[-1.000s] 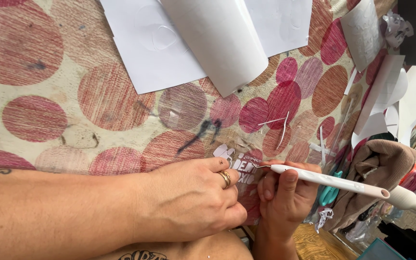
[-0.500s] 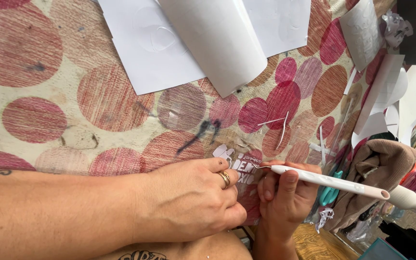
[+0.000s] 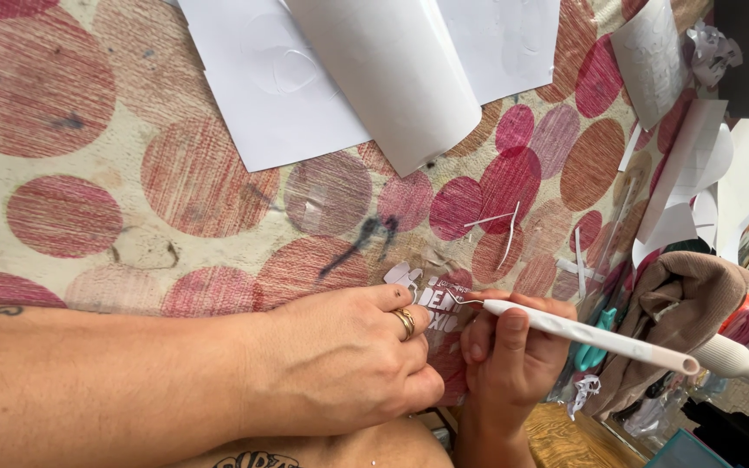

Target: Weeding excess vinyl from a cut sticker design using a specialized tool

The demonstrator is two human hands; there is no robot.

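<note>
Covering the work surface is a beige cloth [image 3: 158, 260] printed with large red and pink circles. White sheets [image 3: 374, 69] are lying across its upper part, one curling up along a fold. Thin white offcut strips [image 3: 511, 232] are lying scattered on the circles to the right of centre. More curled white paper [image 3: 682, 173] is hanging at the right edge, beside a brown garment [image 3: 695, 303].

Left hand [image 3: 348, 364]: lying palm down on the cloth, fingers curled loosely, a gold ring [image 3: 405, 322] showing on one finger; fingertips are pressing beside a white cut-out decal [image 3: 431, 299]. Whether it is pinching anything cannot be told.

Right hand [image 3: 513, 364]: fingers closing in a pen grip around a slim white weeding tool [image 3: 582, 334], whose metal tip is touching the decal.

Decal: sitting on the cloth just above both hands, between the left fingertips and the tool's tip.

A teal handle [image 3: 595, 347] is showing behind the tool.
</note>
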